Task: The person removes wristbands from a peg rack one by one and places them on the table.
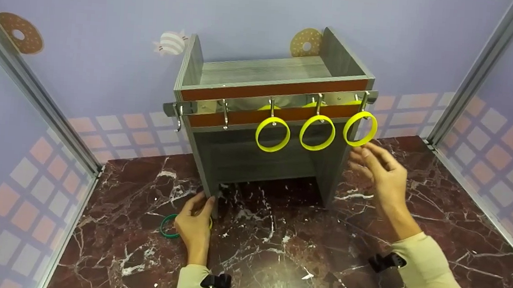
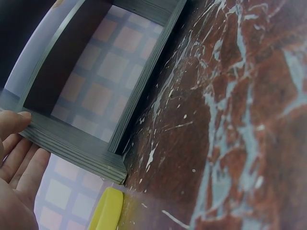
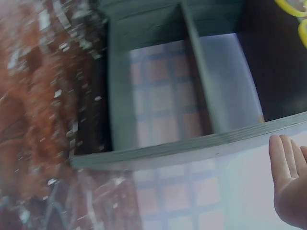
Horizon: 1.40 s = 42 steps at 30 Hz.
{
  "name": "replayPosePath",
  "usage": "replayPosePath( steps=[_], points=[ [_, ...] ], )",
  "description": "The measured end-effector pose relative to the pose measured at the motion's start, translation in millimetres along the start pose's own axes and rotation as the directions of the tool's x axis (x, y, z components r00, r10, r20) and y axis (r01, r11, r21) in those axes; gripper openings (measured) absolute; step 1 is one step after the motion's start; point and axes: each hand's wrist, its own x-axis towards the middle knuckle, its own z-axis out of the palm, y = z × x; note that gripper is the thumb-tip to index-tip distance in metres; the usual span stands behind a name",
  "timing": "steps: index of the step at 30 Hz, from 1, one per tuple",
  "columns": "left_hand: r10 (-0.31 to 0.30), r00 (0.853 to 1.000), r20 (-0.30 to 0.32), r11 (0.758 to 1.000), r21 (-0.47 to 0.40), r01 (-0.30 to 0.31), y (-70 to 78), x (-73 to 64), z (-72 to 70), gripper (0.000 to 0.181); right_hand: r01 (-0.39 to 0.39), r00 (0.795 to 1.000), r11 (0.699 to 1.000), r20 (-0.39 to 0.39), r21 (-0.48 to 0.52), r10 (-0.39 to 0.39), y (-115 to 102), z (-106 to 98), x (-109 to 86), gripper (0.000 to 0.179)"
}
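Observation:
A small grey wooden shelf unit (image 1: 264,160) stands upright, with a shiny hook rail (image 1: 170,109) across its front. Three yellow rings hang there: one ring (image 1: 258,135) from the middle hook, another ring (image 1: 302,133) beside it, and a third ring (image 1: 346,129) at the right end. Low on the unit's left side panel, my left hand (image 1: 194,228) grips the front edge, thumb inside and fingers outside. My right hand (image 1: 384,177) is just below the right-end ring; in the right wrist view its fingers (image 3: 282,153) lie nearly straight beside the right panel's edge.
Two hooks at the left, an inner hook (image 1: 225,116) and an end hook (image 1: 178,119), carry no ring. Beside my left hand a green ring (image 1: 169,236) lies on the dark red marbled surface (image 1: 274,264); a yellow ring (image 2: 109,208) is partly hidden by that hand. Patterned walls (image 1: 98,58) enclose the area.

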Motion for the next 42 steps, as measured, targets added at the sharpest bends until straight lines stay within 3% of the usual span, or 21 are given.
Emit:
replayPosePath(
  steps=[10,15,20,26,34,42],
  points=[
    [-0.003,1.000,-0.006,1.000,0.003,0.003,2.1,0.2,0.0,0.024,-0.037,0.999,0.978,0.016,0.207,0.034,-23,9,3.2,0.026],
    [0.008,1.000,-0.005,1.000,0.015,-0.008,2.7,0.5,0.2,0.023,-0.028,0.999,0.949,0.050,0.315,0.012,-28,11,2.4,0.018],
    [0.021,1.000,-0.011,1.000,0.012,-0.021,1.0,1.1,0.7,0.022,-0.040,0.995,0.913,0.102,0.405,-0.001,-32,11,1.6,0.022],
    [0.017,1.000,-0.002,0.999,0.033,-0.017,1.2,0.3,-0.9,0.021,-0.007,0.994,0.908,0.102,0.419,-0.039,-33,14,-0.7,0.017],
    [-0.004,1.000,-0.003,1.000,-0.005,0.004,1.2,0.3,-0.1,0.021,0.039,0.998,0.935,0.034,0.352,-0.054,-38,19,-2.7,0.014],
    [-0.008,1.000,0.000,1.000,-0.001,0.008,0.6,-1.0,0.1,0.023,0.009,0.997,0.912,0.065,0.410,-0.039,-42,19,-4.1,0.005]
  ],
)
